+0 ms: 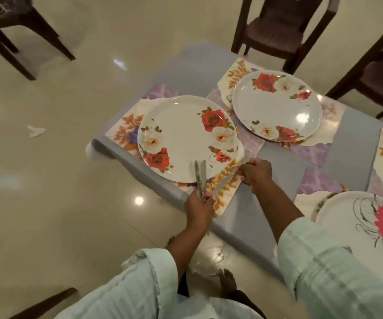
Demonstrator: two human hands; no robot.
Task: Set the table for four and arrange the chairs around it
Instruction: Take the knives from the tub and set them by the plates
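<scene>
While the left hand [198, 209] grips a bundle of thin steel cutlery [200, 178], fingers curled round the handles, the flat tips stick up over the near rim of the left rose plate [186, 137]. Right hand [256, 172] pinches one more long metal piece, a knife [226, 180] by the look, lying slantwise on the placemat [225, 192] just right of that plate; fingers curled on its far end. Plate is round, glossy white, red and cream roses, sitting on a rectangular floral placemat at the table's left near corner. Table [275, 162] has a smooth grey-blue cover. Second matching rose plate [278, 104] farther right on its own mat. Third plate [356, 217], white with pink flower and line sketch, near right. Dark wooden chairs: one [278, 26] at the far side, one [379, 72] far right, one [8, 31] well apart far left on shiny cream tile floor [59, 169].
</scene>
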